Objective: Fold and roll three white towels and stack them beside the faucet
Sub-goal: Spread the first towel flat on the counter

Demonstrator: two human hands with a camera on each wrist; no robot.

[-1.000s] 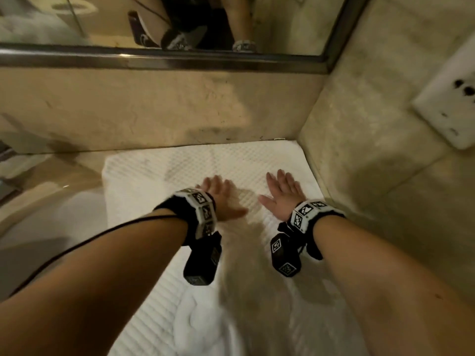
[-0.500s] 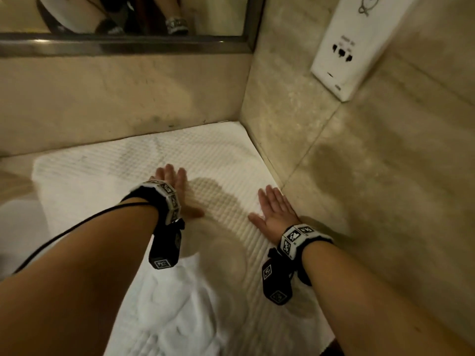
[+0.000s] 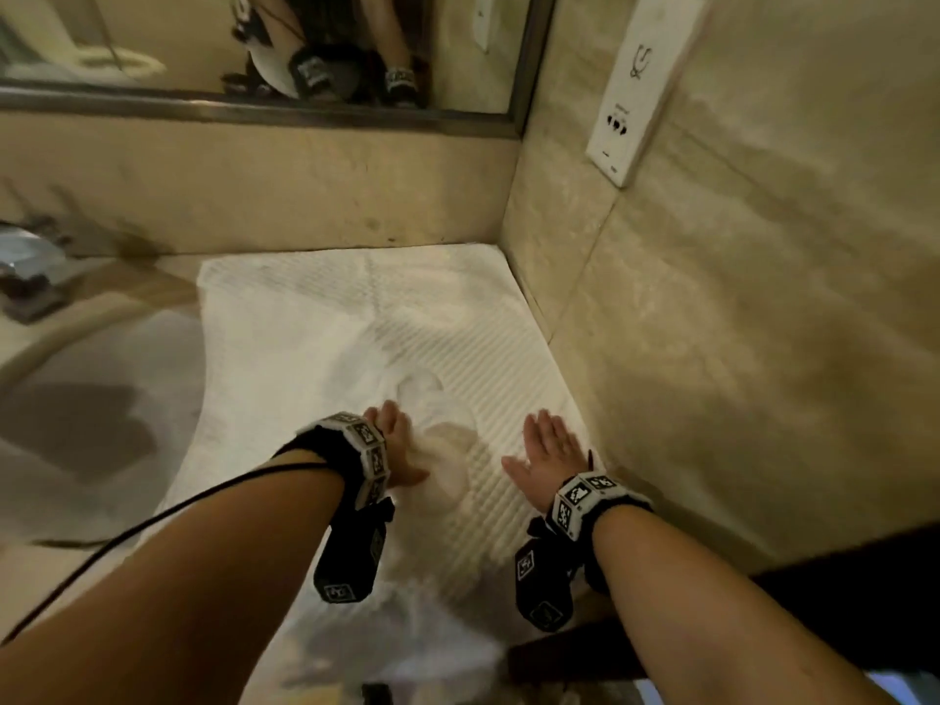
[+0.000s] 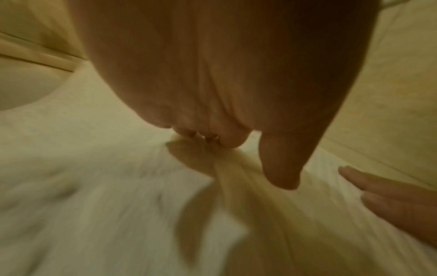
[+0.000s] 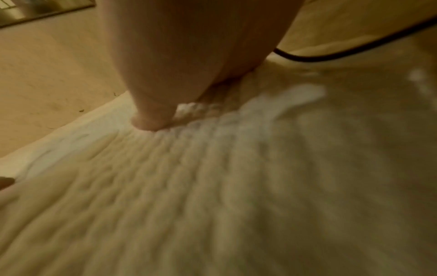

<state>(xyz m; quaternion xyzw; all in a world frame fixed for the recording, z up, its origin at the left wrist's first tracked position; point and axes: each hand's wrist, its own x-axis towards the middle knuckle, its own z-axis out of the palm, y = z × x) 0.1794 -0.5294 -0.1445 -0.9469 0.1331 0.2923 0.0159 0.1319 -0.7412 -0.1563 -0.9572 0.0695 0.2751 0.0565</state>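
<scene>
A white ribbed towel lies spread flat on the counter, reaching back into the corner of the two stone walls. My left hand rests flat on its near middle, fingers straight, beside a raised wrinkle. My right hand presses flat on the towel near its right edge, close to the side wall. In the left wrist view my left hand touches the towel, with fingers of the right hand at lower right. The right wrist view shows my right hand pressed into the towel. The faucet shows blurred at far left.
A white sink basin lies left of the towel. A mirror runs above the back wall. A white socket plate sits on the right wall. A dark counter edge is at lower right. A black cable trails from my left wrist.
Both hands have slid back toward me along the towel, staying flat. They now lie near its front part, and the far half of the towel lies uncovered.
</scene>
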